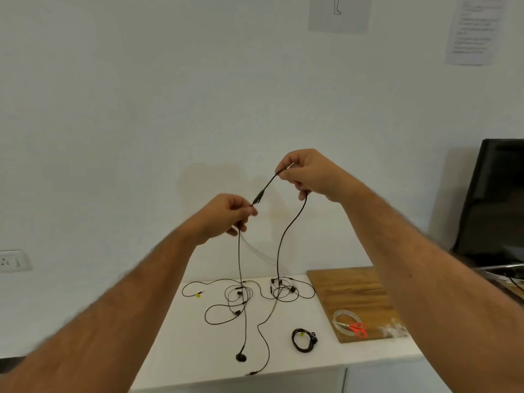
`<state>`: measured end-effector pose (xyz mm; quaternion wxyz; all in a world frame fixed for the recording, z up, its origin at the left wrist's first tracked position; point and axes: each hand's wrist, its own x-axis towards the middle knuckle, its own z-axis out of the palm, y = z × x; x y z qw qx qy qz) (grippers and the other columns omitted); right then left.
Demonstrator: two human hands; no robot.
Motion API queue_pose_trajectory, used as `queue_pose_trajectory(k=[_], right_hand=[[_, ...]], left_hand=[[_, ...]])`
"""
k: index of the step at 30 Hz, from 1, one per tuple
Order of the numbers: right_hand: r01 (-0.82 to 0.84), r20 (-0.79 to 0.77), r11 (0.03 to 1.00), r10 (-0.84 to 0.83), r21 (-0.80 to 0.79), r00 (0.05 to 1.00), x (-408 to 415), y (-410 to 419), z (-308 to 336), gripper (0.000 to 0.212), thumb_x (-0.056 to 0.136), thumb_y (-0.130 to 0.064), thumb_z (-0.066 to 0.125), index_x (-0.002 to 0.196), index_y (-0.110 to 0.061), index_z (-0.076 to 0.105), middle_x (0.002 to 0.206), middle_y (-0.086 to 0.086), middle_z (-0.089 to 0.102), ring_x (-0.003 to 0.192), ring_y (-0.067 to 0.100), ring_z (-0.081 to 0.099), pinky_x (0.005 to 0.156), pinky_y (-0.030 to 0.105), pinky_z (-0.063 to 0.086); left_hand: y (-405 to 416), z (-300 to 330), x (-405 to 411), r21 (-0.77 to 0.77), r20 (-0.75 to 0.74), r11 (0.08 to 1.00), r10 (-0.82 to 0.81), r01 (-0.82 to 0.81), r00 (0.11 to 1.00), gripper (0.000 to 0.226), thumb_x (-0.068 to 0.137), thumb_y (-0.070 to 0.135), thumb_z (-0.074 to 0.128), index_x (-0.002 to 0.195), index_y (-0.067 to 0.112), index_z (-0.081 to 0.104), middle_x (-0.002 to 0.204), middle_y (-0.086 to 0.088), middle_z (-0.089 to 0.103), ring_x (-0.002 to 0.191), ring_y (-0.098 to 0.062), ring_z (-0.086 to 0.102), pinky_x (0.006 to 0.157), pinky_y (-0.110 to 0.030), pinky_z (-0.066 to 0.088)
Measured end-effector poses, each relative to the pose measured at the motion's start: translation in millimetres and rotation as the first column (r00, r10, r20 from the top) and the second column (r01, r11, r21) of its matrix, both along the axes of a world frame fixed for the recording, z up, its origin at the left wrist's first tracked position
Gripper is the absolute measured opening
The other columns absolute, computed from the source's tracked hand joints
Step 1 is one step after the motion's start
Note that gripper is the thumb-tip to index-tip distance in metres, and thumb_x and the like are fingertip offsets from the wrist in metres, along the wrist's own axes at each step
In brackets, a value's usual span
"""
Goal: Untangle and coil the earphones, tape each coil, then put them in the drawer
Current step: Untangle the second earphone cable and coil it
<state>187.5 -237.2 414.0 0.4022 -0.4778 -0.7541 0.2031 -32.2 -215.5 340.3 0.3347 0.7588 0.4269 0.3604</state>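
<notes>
Both hands pinch one black earphone cable [286,234] held up in front of the wall: the left hand [224,217] grips it low, the right hand [306,174] higher, and the short stretch between them, carrying what looks like the inline junction [259,195], runs taut and slanted, probably so the wire can be fed apart without slack knotting again. Below the left grip a strand drops straight down to an earbud [241,357] hanging near the front edge of the white counter [368,355]; below the right grip another strand curves down into the tangled earphones [246,296] lying on the counter. Down and right of both grips sits a finished coil [304,339], set aside, not yet in the drawer. Further right, a wooden board [348,290] holds the tape roll [347,316] and red-handled scissors [355,329], seemingly staged within reach for taping.
</notes>
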Motion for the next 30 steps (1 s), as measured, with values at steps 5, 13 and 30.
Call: queue_pose_trajectory(k=[5, 13, 30], right_hand=[[0.071, 0.592, 0.896, -0.346, 0.438, 0.728, -8.7, 1.2, 4.1, 0.015, 0.088, -0.018, 0.060, 0.093, -0.022, 0.073, 0.088, -0.005, 0.058, 0.089, 0.017, 0.057, 0.074, 0.033, 0.048], [0.005, 0.203, 0.966, -0.059, 0.257, 0.977, -13.2, -7.7, -1.1, 0.009, 0.091, -0.018, 0.064, 0.090, -0.013, 0.072, 0.070, -0.007, 0.068, 0.061, 0.008, 0.065, 0.058, 0.022, 0.048], [-0.402, -0.353, 0.915, 0.370, -0.019, 0.859, 5.0, -14.6, -4.3, 0.028, 0.092, 0.011, 0.042, 0.097, 0.001, 0.068, 0.089, 0.016, 0.074, 0.084, 0.030, 0.073, 0.072, 0.039, 0.060]], left_hand=[[-1.1, -14.4, -2.5, -0.189, -0.138, 0.970, -0.182, 0.154, 0.974, 0.012, 0.094, 0.020, 0.061, 0.096, 0.016, 0.072, 0.084, 0.002, 0.074, 0.084, -0.013, 0.071, 0.075, -0.029, 0.055], [-9.1, 10.4, 2.8, -0.069, 0.106, 0.982, -0.165, 0.173, 0.981, 0.028, 0.096, 0.029, 0.054, 0.111, 0.009, 0.067, 0.108, -0.004, 0.073, 0.101, -0.018, 0.069, 0.087, -0.042, 0.054], [-4.8, 17.7, 33.2, 0.214, 0.096, 0.976, 0.019, -0.039, 0.995, 0.019, 0.089, 0.038, 0.064, 0.098, 0.022, 0.063, 0.078, 0.001, 0.060, 0.067, -0.009, 0.049, 0.063, -0.024, 0.041]])
